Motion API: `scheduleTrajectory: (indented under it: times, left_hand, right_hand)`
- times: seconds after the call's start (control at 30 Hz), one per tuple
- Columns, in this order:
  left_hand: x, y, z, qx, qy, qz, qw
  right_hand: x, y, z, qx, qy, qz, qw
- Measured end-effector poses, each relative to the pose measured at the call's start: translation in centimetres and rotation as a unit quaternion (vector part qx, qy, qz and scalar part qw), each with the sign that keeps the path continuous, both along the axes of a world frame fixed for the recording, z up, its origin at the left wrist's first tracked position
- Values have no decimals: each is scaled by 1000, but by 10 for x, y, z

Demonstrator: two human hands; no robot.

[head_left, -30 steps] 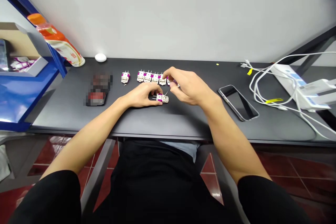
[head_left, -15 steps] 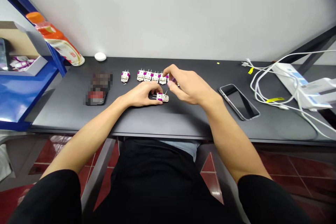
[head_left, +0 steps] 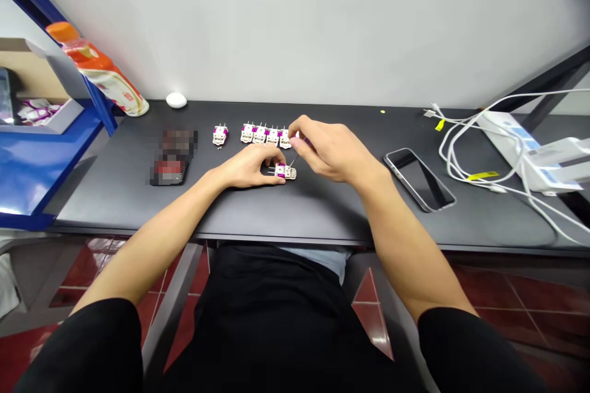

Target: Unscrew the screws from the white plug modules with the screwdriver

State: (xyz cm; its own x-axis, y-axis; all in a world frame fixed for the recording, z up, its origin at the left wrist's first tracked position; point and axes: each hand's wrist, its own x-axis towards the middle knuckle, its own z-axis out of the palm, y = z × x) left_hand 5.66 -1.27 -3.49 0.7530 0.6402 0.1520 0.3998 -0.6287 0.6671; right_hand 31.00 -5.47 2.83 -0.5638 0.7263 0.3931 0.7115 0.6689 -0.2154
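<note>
My left hand [head_left: 251,166] rests on the table with thumb and fingers closed around a small white-and-purple plug part [head_left: 286,172], its metal pins pointing left. Above it, my right hand [head_left: 329,147] pinches a small screwdriver whose thin metal shaft [head_left: 294,161] slants down to the right end of that part. The fingers hide most of the screwdriver's handle. Behind both hands stand several similar plug parts [head_left: 260,134] in a row, pins up; my right hand covers the row's right end. One more plug part [head_left: 220,134] stands apart to the left.
On the dark table [head_left: 295,221], a phone [head_left: 419,179] lies at right, near coiled white cables [head_left: 454,153] and a white box [head_left: 511,141]. At left are a partly blurred-out dark device [head_left: 170,163], a white oval object [head_left: 176,100] and an orange bottle [head_left: 101,70].
My right fingers have shifted slightly left and turned around the screwdriver, whose shaft leans a little more to the right. My left hand and its plug part stay in place.
</note>
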Motion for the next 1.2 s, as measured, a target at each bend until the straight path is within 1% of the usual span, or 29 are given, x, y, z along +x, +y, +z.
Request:
scheduleTrajectory:
  times: [0.13, 0.27, 0.33, 0.53, 0.8, 1.07, 1.2]
  left_hand:
    - [0, 0, 1, -1, 2, 1, 1000]
    - [0, -1, 2, 3, 3, 0, 1000]
    - [0, -1, 2, 2, 4, 0, 1000]
    - [0, -1, 1, -1, 1, 2, 1000]
    - [0, -1, 3, -4, 3, -1, 1000]
    - [0, -1, 1, -2, 0, 0, 1000]
    - [0, -1, 1, -1, -2, -2, 1000]
  right_hand:
    - [1, 1, -2, -3, -11, -11, 1000]
    - [1, 0, -3, 4, 7, 17, 1000]
    - [1, 0, -2, 6, 6, 20, 1000]
    - [0, 2, -1, -11, -28, -16, 999]
    - [1, 0, -2, -5, 3, 0, 1000]
    - [1, 2, -1, -18, -18, -27, 999]
    - [0, 1, -3, -1, -1, -8, 1000]
